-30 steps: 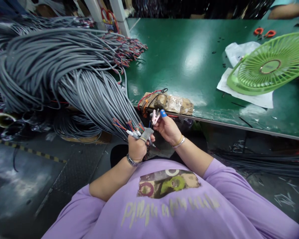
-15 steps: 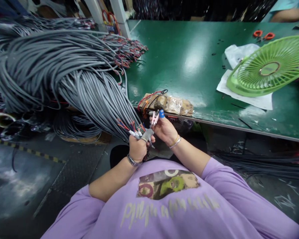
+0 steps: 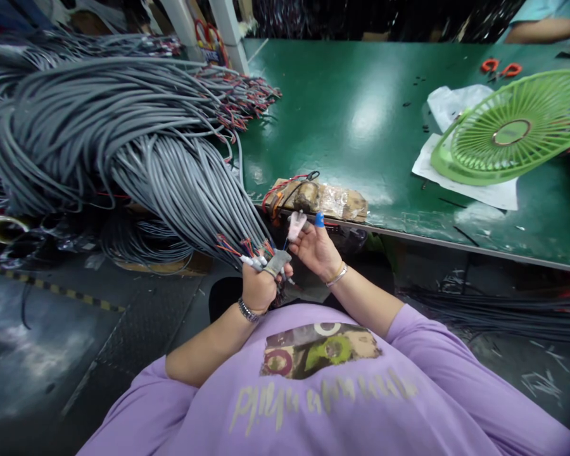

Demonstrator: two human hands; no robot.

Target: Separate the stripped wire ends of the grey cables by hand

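My left hand [image 3: 260,285] is closed around the ends of several grey cables [image 3: 254,261], whose stripped tips show coloured wires. A grey wrap [image 3: 278,261] covers what looks like its thumb. Just to the right, my right hand [image 3: 317,252] pinches a small pale pink clip-like tool [image 3: 297,225]; its exact kind is hard to make out. A blue finger cover [image 3: 319,219] sits on the raised right thumb. A dark thin wire seems to run between the hands. Behind them, a tape-wrapped wooden block [image 3: 330,201] with red and black leads lies along the table edge.
A large bundle of grey cables [image 3: 114,120] is heaped on the left. On the green table [image 3: 342,95] stand a green fan [image 3: 508,133] over white paper and orange-handled scissors [image 3: 501,68]. Another person's arm [image 3: 546,30] shows at the far right.
My right hand has moved a little to the right, away from my left hand, and the pink tool has turned in its fingers. My left hand has shifted slightly left with the cables.
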